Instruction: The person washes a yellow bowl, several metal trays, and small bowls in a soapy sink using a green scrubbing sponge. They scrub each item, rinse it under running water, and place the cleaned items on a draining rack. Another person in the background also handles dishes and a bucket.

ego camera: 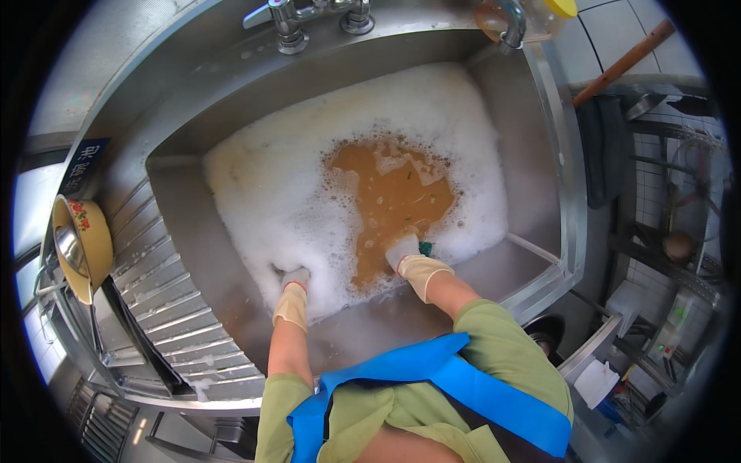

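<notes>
Before me is a stainless steel sink (521, 116) holding brownish water (399, 197) ringed by thick white foam (278, 202). My left hand (296, 280), in a pale glove with a cream cuff, reaches into the foam at the near left; its fingers are hidden. Nearer the middle, my right hand (405, 252), gloved the same way, dips into the water at the edge of the brown patch. A green scouring pad (425, 249) shows right beside it, partly under foam; whether the hand grips it cannot be told. Small green bits float in the water.
A ribbed steel drainboard (168, 295) adjoins the sink's left side, with a yellow enamel pot (95, 237) at its far left. Taps (289, 29) and a spout (512, 29) stand along the back rim. A clear container with a yellow lid (560, 8) and a wooden handle (625, 61) are at the upper right.
</notes>
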{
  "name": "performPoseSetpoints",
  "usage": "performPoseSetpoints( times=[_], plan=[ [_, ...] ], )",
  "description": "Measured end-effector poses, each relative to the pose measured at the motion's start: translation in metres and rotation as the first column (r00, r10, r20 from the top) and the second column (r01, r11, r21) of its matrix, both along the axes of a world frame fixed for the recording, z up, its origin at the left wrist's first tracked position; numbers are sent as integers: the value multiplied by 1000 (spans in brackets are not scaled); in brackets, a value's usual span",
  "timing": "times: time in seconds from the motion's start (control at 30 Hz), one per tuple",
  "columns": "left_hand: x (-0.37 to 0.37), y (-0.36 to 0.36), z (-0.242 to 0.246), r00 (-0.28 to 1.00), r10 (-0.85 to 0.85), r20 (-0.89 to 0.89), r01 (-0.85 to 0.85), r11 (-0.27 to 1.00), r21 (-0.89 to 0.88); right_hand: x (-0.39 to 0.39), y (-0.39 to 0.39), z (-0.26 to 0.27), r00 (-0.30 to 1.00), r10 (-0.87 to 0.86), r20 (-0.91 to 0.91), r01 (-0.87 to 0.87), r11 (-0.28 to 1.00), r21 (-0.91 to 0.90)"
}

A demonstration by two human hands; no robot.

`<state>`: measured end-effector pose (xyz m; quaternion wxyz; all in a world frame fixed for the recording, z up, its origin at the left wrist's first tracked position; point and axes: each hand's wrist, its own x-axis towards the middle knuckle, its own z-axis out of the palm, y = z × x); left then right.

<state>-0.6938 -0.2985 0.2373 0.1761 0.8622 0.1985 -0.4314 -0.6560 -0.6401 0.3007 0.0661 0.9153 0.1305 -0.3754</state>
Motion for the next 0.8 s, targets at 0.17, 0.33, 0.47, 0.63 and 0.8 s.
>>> performPoseSetpoints(
  times=[0.17,0.33,0.47,0.63,0.8],
  plan=[
    [41,-29,-1,764,-598,-242,638,755,147,14,7,-42,942,307,-135,-292,948,124],
    [84,-35,15,801,-557,-217,588,801,114,17,10,-60,917,302,-263,-271,951,147],
    [142,-8,18,837,-540,-86,547,833,88,12,22,-67,874,303,-379,-302,951,64],
    [216,34,30,841,-537,65,526,839,139,1,36,-81,858,345,-380,-370,929,9],
    [242,41,36,829,-549,103,534,833,145,-18,33,-99,820,332,-466,-365,931,21]
  ],
)
